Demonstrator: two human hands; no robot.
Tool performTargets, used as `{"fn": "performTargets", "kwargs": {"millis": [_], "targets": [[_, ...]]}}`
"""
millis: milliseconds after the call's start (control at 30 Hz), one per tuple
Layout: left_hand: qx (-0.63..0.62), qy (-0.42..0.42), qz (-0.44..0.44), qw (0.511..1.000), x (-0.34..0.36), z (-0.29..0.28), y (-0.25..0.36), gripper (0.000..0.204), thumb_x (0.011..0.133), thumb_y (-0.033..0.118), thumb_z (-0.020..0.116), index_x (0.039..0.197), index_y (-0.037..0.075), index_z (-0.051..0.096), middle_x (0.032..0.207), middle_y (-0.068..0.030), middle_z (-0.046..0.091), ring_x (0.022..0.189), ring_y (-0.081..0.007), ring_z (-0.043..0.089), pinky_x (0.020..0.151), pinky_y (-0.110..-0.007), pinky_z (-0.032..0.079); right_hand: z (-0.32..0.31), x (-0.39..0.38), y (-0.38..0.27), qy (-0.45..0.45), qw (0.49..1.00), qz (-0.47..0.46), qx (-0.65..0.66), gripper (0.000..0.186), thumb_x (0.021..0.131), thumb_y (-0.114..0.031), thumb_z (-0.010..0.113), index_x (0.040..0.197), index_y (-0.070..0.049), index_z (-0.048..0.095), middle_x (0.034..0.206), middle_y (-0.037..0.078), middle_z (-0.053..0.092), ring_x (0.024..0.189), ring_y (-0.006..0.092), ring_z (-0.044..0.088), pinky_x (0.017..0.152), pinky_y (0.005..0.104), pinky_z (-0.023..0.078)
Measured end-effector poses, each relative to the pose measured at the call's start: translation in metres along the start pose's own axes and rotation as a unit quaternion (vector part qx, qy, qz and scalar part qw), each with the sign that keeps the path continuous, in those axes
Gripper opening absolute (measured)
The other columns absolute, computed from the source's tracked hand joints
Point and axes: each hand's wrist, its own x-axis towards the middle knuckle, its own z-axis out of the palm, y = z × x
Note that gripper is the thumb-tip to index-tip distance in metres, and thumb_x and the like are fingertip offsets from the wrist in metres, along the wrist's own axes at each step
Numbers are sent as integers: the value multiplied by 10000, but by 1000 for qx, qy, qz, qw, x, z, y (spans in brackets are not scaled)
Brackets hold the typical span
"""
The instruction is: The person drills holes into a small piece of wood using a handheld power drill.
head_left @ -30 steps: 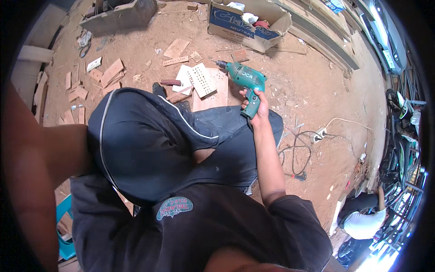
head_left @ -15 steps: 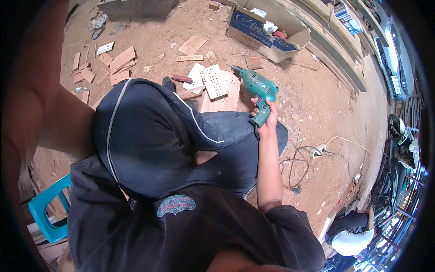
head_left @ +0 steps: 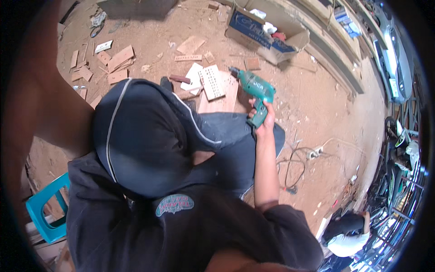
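Observation:
My right hand [head_left: 262, 114] is wrapped round the handle of a green electric drill [head_left: 257, 86]. The drill's dark chuck points up and to the left, just above a pinkish wooden board [head_left: 226, 93]. Lying over this board is a pale wooden piece [head_left: 211, 82] with rows of small holes. A plain white piece [head_left: 194, 77] and a short dark reddish-brown block [head_left: 180, 79] are beside it. My left arm is raised close at the left edge, and its hand is outside the picture.
Wood offcuts [head_left: 121, 58] litter the dirt floor at the left. An open cardboard box [head_left: 253, 34] stands at the back, beside long timber beams. A power strip [head_left: 314, 153] with cords lies at the right. Behind me are a teal plastic stool [head_left: 36, 213] and another person [head_left: 349, 242] at lower right.
The whole view has shifted slightly. My right hand keeps its grip on the drill, whose place over the boards is nearly the same.

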Motion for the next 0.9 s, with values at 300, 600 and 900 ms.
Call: {"fn": "performTargets", "kwargs": {"millis": [300,600,900], "targets": [[-30,-36,13,999,25,26,-20,448,1040,327,399,1307,12,572,1226,-152,654,1060,-287,644,916,-417,516,-6,-9,-10,44,998,-34,-29,379,929,-294,576,1126,29,611,1028,192,708,598,160,594,568,316,515],[17,-64,13,998,41,8,10,448,1043,334,400,1313,19,570,1229,-145,654,1059,-278,644,917,-407,516,13,-2,6,16,1000,-20,-17,338,902,-302,592,1068,-9,632,960,159,716,592,169,578,534,320,497],[-1,-65,26,998,53,19,-4,448,1047,340,401,1319,26,569,1232,-137,654,1058,-270,644,918,-397,516,7,-5,-4,26,999,-21,-12,342,910,-295,596,1102,-13,619,978,167,709,596,170,580,545,325,498]]}}
